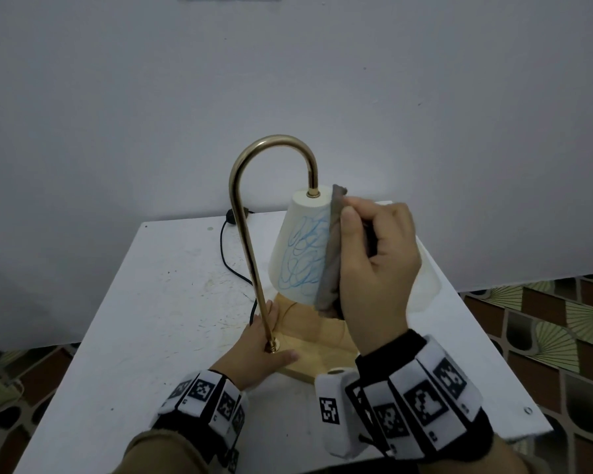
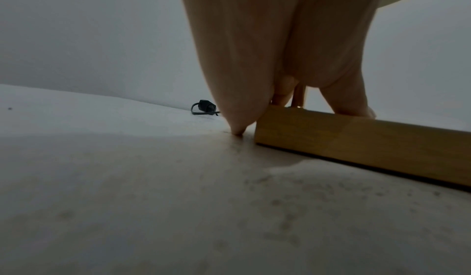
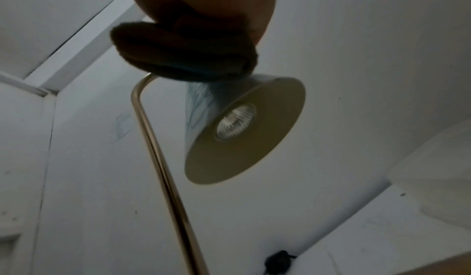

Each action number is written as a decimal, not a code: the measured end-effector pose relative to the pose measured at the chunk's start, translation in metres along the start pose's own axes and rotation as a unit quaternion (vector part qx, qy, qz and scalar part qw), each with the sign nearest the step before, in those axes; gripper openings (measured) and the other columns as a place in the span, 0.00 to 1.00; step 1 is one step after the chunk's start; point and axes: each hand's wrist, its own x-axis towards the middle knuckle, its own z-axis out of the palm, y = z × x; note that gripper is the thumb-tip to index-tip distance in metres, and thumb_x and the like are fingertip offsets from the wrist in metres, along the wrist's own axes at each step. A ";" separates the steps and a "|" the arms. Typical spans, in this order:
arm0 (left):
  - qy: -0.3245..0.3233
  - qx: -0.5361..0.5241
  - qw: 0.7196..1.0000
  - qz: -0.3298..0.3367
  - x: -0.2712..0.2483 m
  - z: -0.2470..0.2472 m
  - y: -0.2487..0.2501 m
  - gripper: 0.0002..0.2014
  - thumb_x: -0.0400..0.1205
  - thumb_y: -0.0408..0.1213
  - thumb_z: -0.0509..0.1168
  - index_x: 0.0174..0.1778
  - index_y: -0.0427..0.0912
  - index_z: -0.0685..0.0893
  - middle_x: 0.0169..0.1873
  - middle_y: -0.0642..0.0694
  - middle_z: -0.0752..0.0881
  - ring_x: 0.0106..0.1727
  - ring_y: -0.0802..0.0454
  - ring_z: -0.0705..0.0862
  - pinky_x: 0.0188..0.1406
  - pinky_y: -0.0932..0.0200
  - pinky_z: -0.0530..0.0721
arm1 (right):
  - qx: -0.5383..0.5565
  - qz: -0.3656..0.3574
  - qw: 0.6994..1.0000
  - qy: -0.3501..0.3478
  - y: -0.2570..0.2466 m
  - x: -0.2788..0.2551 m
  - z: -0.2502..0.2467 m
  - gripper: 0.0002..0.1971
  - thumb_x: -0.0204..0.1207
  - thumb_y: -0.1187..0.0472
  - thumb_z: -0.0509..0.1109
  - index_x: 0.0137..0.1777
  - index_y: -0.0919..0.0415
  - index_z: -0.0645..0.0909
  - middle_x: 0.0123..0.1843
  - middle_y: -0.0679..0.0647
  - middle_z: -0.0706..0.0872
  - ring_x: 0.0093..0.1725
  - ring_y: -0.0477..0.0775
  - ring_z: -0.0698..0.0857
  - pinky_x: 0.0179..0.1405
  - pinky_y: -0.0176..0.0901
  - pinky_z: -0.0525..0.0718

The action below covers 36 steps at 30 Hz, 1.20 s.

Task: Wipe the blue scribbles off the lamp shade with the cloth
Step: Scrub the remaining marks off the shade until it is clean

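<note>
Where a scuffed white counter (image 1: 158,302) stands against a bare pale wall (image 1: 151,97), with patterned tiles (image 1: 545,319) on the floor beside it, a desk lamp stands on its wooden base (image 1: 319,340). A black cord (image 1: 228,258) trails from the lamp toward the wall. From its curved brass stem (image 1: 243,234) hangs the cream lamp shade (image 1: 298,248), looped blue scribbles (image 1: 303,254) covering the side facing the camera. The right hand (image 1: 374,268) grasps a folded dark cloth (image 1: 331,248) and presses it flat against the shade's right flank, at the edge of the marks. The left hand (image 1: 257,350) lies on the base, fingers straight on either side of the stem's foot, its grip released.
</note>
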 end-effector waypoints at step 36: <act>0.001 0.007 1.000 -0.003 0.002 0.001 -0.001 0.50 0.76 0.52 0.69 0.82 0.48 0.40 0.82 0.56 0.39 0.83 0.57 0.41 0.83 0.50 0.47 | -0.025 -0.046 0.998 -0.046 0.003 -0.014 -0.010 0.07 0.77 0.70 0.67 0.52 0.71 0.84 0.42 0.52 0.76 0.45 0.32 0.74 0.49 0.22 0.72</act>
